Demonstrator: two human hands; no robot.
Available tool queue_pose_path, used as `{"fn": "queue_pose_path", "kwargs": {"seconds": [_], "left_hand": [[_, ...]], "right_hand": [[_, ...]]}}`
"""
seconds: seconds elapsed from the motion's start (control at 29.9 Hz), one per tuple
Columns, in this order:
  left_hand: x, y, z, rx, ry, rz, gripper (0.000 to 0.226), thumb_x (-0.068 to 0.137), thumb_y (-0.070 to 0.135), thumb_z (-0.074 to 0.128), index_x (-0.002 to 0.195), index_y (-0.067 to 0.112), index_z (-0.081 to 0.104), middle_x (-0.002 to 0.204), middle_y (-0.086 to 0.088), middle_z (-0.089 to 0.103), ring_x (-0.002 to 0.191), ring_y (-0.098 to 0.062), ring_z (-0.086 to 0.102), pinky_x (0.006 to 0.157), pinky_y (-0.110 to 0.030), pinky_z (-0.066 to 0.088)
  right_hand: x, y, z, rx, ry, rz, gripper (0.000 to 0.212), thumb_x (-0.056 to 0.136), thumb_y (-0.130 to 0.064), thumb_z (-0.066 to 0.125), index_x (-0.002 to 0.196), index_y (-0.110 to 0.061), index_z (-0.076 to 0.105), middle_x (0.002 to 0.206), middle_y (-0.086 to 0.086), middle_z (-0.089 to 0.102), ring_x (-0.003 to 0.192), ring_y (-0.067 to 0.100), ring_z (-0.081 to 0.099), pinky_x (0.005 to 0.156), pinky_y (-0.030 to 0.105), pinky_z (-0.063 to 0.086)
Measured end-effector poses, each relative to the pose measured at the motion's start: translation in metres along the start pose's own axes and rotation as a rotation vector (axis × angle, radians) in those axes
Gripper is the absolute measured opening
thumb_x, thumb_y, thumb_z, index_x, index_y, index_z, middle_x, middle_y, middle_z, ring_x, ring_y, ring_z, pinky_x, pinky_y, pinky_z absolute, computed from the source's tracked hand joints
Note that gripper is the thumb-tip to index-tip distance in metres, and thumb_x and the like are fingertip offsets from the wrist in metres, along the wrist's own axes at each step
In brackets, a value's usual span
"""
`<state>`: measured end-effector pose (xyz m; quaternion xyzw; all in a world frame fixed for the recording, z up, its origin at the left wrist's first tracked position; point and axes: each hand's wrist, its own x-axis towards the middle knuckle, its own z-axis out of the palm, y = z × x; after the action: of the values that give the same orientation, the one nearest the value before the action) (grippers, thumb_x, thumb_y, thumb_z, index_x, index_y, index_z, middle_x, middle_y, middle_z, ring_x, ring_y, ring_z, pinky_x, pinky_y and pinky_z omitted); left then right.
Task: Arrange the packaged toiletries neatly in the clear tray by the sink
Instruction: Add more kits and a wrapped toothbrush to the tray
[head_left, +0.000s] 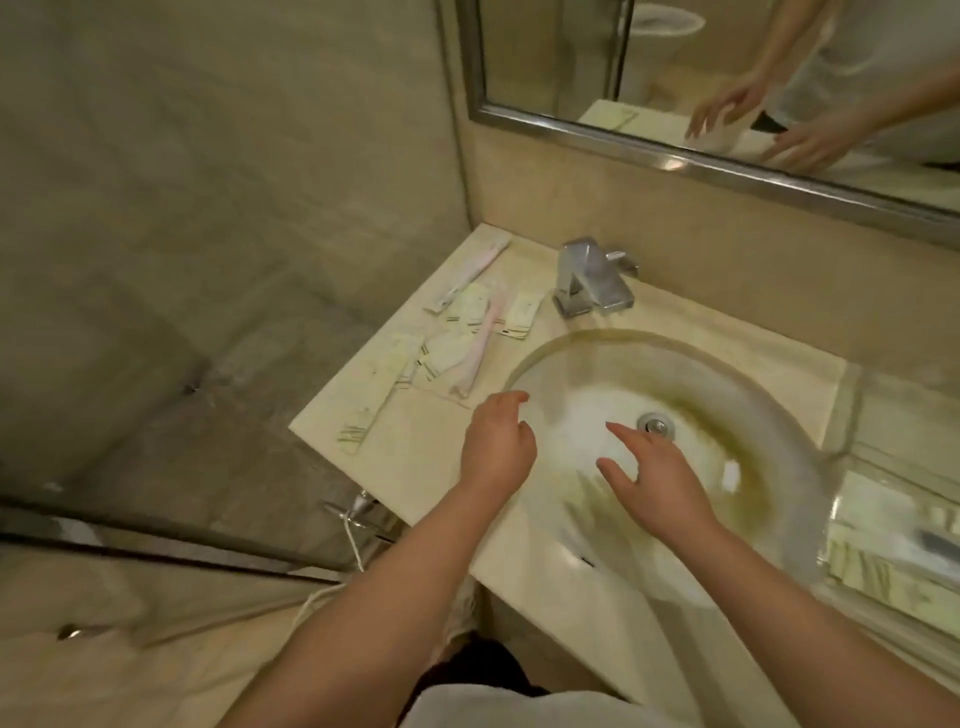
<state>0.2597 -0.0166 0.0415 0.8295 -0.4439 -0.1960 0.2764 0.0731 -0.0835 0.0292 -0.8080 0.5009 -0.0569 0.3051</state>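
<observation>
Forearms: both reach from the bottom edge over the vanity counter (415, 467) toward the basin (753, 410).
Loose packets (467, 332): flat sachets and long wrapped sticks lie scattered and overlapping in the counter's left half, between the far-left corner and the basin rim; one long packet (371, 405) lies apart, near the left front edge.
Left hand (496, 447): empty, fingers loosely curled, hovering at the basin's left rim, just beside the nearest packets but touching none.
Faucet (592, 280): chrome, at the counter's back edge, behind the basin.
Right hand (654, 478): empty, fingers spread wide, held over the basin near the drain (655, 423).
Clear tray (883, 540): at the counter's right edge, blurred; some packets appear to lie inside, count not discernible.
Mirror (727, 78): on the wall behind, reflecting both hands.
Progress: judged early to middle; most visible packets remain outside the tray, well apart from it across the basin. Remaining: gather them, carry them right, lay them in order.
</observation>
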Motion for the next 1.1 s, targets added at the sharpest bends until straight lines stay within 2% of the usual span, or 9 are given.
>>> {"fn": "queue_pose_path", "kwargs": {"seconds": [0.3, 0.43, 0.53, 0.63, 0.73, 0.8, 0.9, 1.0, 1.1], "left_hand": [[0.075, -0.133, -0.09, 0.11, 0.138, -0.247, 0.036, 0.087, 0.008, 0.056, 0.121, 0.015, 0.062, 0.121, -0.012, 0.057, 0.109, -0.028, 0.051, 0.091, -0.039, 0.046], [0.094, -0.158, -0.107, 0.165, 0.048, -0.39, 0.049, 0.082, 0.022, 0.07, 0.128, 0.015, 0.052, 0.126, -0.014, 0.051, 0.115, -0.032, 0.046, 0.093, -0.039, 0.043], [0.103, -0.166, -0.11, 0.163, -0.06, -0.421, 0.053, 0.08, 0.025, 0.073, 0.126, 0.013, 0.049, 0.121, -0.011, 0.059, 0.113, -0.031, 0.054, 0.086, -0.039, 0.046], [0.108, -0.169, -0.112, 0.08, -0.123, -0.454, 0.041, 0.082, 0.025, 0.071, 0.116, 0.014, 0.052, 0.111, -0.007, 0.064, 0.096, -0.027, 0.061, 0.071, -0.033, 0.047], [0.111, -0.173, -0.116, -0.01, -0.084, -0.488, 0.04, 0.081, 0.024, 0.071, 0.116, 0.014, 0.053, 0.106, -0.004, 0.066, 0.086, -0.023, 0.06, 0.067, -0.03, 0.043], [0.112, -0.174, -0.121, -0.07, -0.054, -0.483, 0.035, 0.08, 0.023, 0.072, 0.11, 0.015, 0.056, 0.101, -0.002, 0.067, 0.088, -0.025, 0.064, 0.068, -0.03, 0.045], [0.114, -0.171, -0.13, -0.206, -0.054, -0.474, 0.016, 0.08, 0.021, 0.07, 0.087, 0.007, 0.064, 0.085, -0.007, 0.069, 0.081, -0.029, 0.067, 0.07, -0.04, 0.053], [0.12, -0.165, -0.137, -0.443, -0.043, -0.518, 0.023, 0.079, 0.019, 0.067, 0.086, -0.003, 0.064, 0.084, -0.019, 0.07, 0.079, -0.036, 0.068, 0.075, -0.047, 0.056], [0.126, -0.15, -0.139, -0.676, -0.119, -0.521, 0.018, 0.082, 0.018, 0.063, 0.093, 0.004, 0.068, 0.094, -0.017, 0.072, 0.085, -0.031, 0.069, 0.076, -0.044, 0.056]], "right_hand": [[0.076, -0.128, 0.071, 0.063, -0.07, 0.092, 0.049, 0.091, -0.042, 0.057, 0.136, -0.023, 0.05, 0.128, 0.006, 0.059, 0.113, 0.024, 0.057, 0.093, 0.034, 0.045], [0.106, -0.157, 0.086, 0.166, -0.051, 0.249, 0.049, 0.089, -0.043, 0.059, 0.131, -0.019, 0.053, 0.122, 0.006, 0.064, 0.11, 0.023, 0.061, 0.089, 0.034, 0.047], [0.129, -0.171, 0.09, 0.179, -0.043, 0.331, 0.054, 0.087, -0.047, 0.06, 0.13, -0.015, 0.05, 0.114, 0.004, 0.067, 0.106, 0.024, 0.062, 0.081, 0.032, 0.047], [0.148, -0.179, 0.096, 0.145, -0.031, 0.413, 0.061, 0.082, -0.055, 0.061, 0.127, -0.015, 0.048, 0.105, 0.002, 0.069, 0.098, 0.024, 0.064, 0.073, 0.034, 0.049], [0.161, -0.188, 0.105, 0.037, -0.013, 0.451, 0.06, 0.077, -0.06, 0.062, 0.114, -0.015, 0.049, 0.098, 0.002, 0.066, 0.088, 0.024, 0.064, 0.062, 0.033, 0.046], [0.167, -0.194, 0.109, -0.038, -0.003, 0.467, 0.053, 0.08, -0.054, 0.063, 0.11, -0.014, 0.047, 0.098, 0.004, 0.063, 0.088, 0.026, 0.064, 0.061, 0.032, 0.043], [0.175, -0.194, 0.109, -0.074, -0.007, 0.513, 0.035, 0.084, -0.038, 0.059, 0.106, -0.013, 0.051, 0.099, 0.005, 0.062, 0.088, 0.026, 0.062, 0.064, 0.031, 0.042], [0.175, -0.187, 0.105, 0.144, -0.019, 0.506, 0.025, 0.086, -0.033, 0.054, 0.096, -0.01, 0.055, 0.09, 0.006, 0.06, 0.08, 0.025, 0.059, 0.06, 0.03, 0.042], [0.157, -0.187, 0.09, 0.496, 0.03, 0.455, 0.014, 0.087, -0.022, 0.049, 0.092, -0.01, 0.054, 0.081, 0.007, 0.062, 0.072, 0.025, 0.061, 0.059, 0.031, 0.045]]}}
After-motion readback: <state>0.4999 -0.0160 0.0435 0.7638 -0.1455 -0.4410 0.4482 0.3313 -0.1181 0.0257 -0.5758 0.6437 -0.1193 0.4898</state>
